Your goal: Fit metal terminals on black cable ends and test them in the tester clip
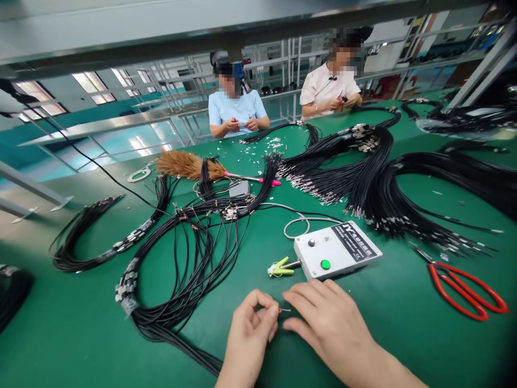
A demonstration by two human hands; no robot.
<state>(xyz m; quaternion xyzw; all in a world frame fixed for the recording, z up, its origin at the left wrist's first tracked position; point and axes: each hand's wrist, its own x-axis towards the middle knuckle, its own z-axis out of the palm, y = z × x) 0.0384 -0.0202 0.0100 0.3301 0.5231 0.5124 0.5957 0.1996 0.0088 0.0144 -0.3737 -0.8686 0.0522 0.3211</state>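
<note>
Green table | left hand fingers pinch small metal terminal; right hand fingers pressed together beside it

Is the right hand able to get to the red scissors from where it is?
Probably yes. The right hand rests on the green table, and the red scissors lie farther to its right with only bare table between them. Nothing blocks the way, though the fingers seem busy with a small wire end.

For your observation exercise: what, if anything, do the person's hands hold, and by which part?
The left hand pinches a tiny metal wire terminal by one end; the right hand touches its other end.
</note>
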